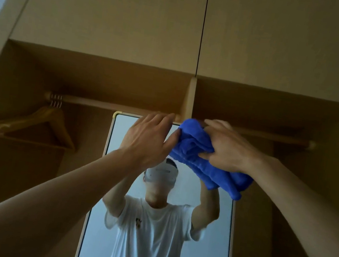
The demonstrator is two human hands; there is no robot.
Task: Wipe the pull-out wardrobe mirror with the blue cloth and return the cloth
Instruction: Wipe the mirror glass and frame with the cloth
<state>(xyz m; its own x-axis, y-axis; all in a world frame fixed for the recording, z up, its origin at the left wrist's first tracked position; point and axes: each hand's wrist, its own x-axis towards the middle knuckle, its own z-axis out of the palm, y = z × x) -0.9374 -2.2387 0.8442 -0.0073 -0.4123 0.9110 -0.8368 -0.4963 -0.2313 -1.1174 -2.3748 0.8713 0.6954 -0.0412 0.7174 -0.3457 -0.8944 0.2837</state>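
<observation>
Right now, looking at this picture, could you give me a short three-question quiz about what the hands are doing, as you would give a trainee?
1. True or false: the blue cloth is at the bottom of the mirror.
2. Which hand has its fingers curled into the cloth? A) left hand B) right hand C) neither
3. Fill in: the wooden hangers hang from the ____ at the wardrobe's left.

Key
1. False: it is at the mirror's top right corner.
2. B: the right hand grips it; the left hand lies open beside it, thumb touching the cloth.
3. Rail.
</observation>
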